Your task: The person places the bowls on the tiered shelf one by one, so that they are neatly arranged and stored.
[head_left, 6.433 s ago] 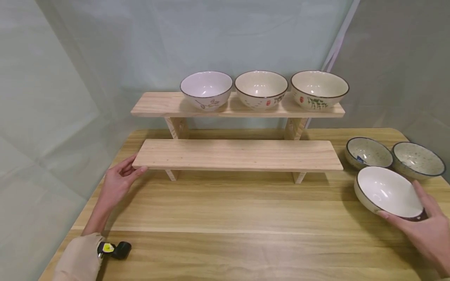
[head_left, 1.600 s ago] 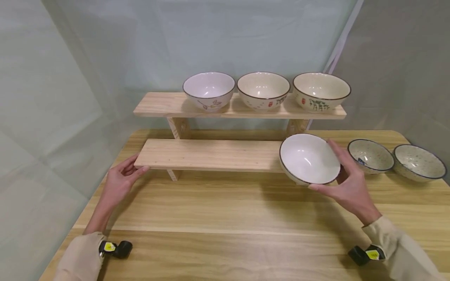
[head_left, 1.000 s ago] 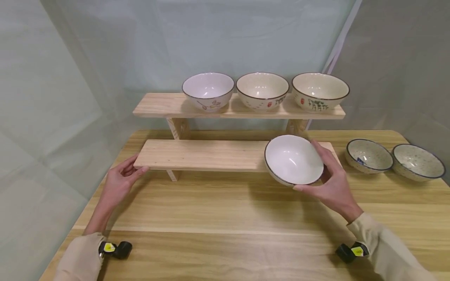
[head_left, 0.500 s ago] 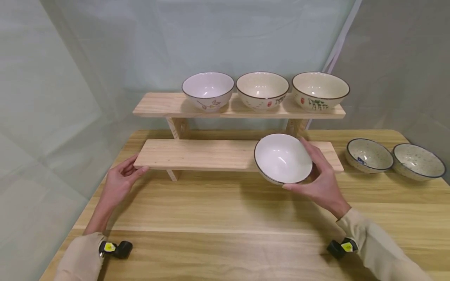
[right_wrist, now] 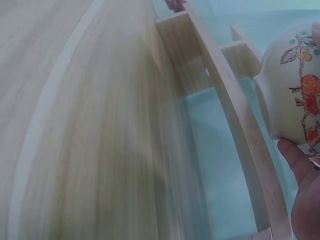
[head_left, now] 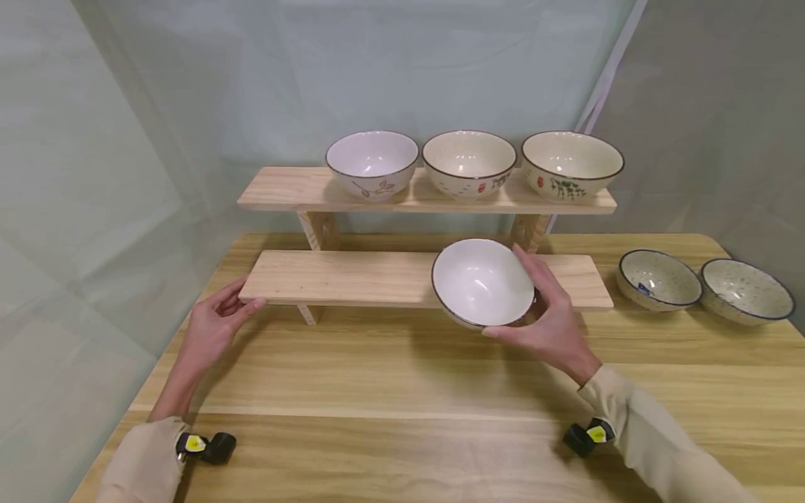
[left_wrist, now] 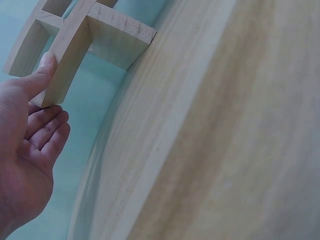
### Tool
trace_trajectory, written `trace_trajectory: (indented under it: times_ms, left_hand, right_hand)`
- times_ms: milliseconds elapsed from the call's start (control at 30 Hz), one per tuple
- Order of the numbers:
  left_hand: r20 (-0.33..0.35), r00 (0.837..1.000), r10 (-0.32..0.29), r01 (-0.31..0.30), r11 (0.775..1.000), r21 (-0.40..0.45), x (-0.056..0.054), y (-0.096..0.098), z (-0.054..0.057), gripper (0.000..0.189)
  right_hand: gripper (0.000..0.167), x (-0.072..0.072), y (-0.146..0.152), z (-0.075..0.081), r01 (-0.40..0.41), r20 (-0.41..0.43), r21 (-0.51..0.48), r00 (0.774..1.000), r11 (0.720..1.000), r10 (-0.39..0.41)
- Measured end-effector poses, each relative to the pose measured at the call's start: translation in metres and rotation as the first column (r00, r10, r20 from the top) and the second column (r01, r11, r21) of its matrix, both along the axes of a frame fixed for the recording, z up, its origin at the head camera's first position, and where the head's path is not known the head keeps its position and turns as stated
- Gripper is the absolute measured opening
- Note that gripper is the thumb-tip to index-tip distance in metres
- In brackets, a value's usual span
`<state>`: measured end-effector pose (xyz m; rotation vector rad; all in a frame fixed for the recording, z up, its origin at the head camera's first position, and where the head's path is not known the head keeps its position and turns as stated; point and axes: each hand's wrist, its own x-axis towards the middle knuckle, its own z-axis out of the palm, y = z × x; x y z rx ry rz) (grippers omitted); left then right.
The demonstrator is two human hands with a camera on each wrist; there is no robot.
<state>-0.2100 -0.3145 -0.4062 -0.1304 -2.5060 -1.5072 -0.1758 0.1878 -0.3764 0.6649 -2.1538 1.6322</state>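
My right hand [head_left: 547, 325] grips a white bowl [head_left: 481, 283] with a dark rim by its right side, thumb at the front. The bowl is held over the lower board of a two-tier wooden shelf [head_left: 352, 276], tilted toward me. In the right wrist view, orange fruit and leaves are painted on the bowl [right_wrist: 295, 90], and a gap shows between its foot and the board. My left hand [head_left: 214, 325] holds the left end of the lower board. The left wrist view shows that hand's thumb [left_wrist: 46, 65] against the board, other fingers curled by its end.
On the upper board stand a white bowl [head_left: 372, 164], a cream bowl [head_left: 469, 164] and another cream bowl with a green pattern [head_left: 571, 166]. Two speckled blue-rimmed bowls, a left one [head_left: 660, 279] and a right one [head_left: 747, 290], sit at the right of the wooden table [head_left: 377, 391].
My right hand has carried the white bowl leftward, from beside the speckled bowls to over the middle-right of the lower board. The left hand has stayed at the board's end.
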Motion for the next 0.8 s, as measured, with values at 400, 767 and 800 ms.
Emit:
trace_trajectory:
  times_ms: [400,767,800]
  left_hand:
    - [0.012,1.0,0.011,-0.011,1.0,-0.014,0.0,-0.001,-0.001,0.068]
    - [0.012,1.0,0.013,-0.013,1.0,-0.014,0.0,-0.001,-0.002,0.067]
    - [0.012,1.0,0.013,-0.013,1.0,-0.014,0.0,-0.001,-0.002,0.067]
  right_hand:
    - [0.116,-0.008,-0.017,-0.004,-0.006,-0.043,0.049,0.999,0.999,0.008]
    - [0.113,-0.012,-0.033,-0.004,-0.051,-0.039,0.006,0.998,0.999,0.051]
    - [0.113,-0.012,-0.034,-0.004,-0.055,-0.039,0.004,0.998,0.998,0.055]
